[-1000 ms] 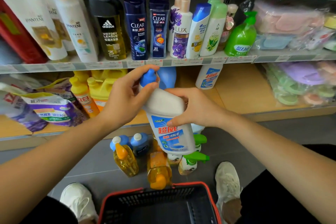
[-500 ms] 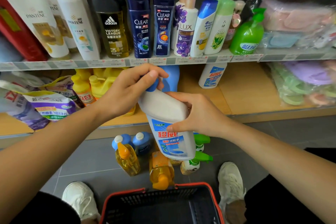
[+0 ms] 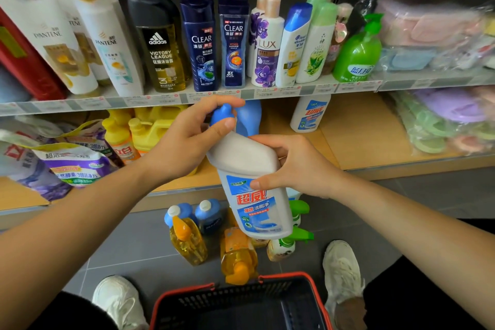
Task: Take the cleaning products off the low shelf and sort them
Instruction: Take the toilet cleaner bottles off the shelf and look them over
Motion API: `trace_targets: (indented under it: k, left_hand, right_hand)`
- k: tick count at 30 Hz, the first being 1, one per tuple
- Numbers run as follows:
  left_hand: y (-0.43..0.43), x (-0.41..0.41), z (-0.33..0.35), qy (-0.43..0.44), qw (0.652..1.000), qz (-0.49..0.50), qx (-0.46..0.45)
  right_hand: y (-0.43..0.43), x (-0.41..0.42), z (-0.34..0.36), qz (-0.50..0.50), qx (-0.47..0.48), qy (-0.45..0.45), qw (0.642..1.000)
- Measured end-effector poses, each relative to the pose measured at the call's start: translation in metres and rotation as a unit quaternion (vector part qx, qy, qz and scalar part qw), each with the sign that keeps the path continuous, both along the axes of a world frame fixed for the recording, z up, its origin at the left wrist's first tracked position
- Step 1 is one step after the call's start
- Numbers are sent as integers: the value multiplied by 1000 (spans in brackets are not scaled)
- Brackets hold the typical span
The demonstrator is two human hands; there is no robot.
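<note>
Both hands grip one white toilet-cleaner bottle (image 3: 254, 185) above the floor: the left hand (image 3: 184, 147) pinches its blue cap (image 3: 221, 112), the right hand (image 3: 290, 166) wraps its shoulder. Below it, sorted bottles (image 3: 214, 238) stand beside a black basket (image 3: 241, 305).

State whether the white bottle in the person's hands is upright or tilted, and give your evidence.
Tilted. The white bottle leans, with its blue cap at upper left and its base at lower right.

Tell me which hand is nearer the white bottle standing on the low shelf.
Right. The right hand sits just below the white bottle; the left hand is farther left.
</note>
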State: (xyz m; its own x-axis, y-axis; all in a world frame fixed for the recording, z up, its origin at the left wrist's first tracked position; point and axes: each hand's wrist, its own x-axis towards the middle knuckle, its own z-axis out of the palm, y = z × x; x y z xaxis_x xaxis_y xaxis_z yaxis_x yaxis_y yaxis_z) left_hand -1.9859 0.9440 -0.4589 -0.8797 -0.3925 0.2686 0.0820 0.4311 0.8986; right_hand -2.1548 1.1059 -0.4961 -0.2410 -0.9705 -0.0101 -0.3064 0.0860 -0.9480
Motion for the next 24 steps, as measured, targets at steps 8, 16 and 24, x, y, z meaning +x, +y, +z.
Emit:
trace_targets:
  k: [8, 16, 24]
  left_hand:
    - [-1, 0, -5, 15, 997, 20, 79]
    - [-3, 8, -31, -51, 987, -57, 139]
    - [25, 24, -79, -215, 960, -65, 165]
  right_hand:
    - [0, -3, -2, -17, -7, -56, 998]
    - [8, -3, 5, -72, -43, -103, 991]
    - [24, -6, 13, -173, -73, -195, 963]
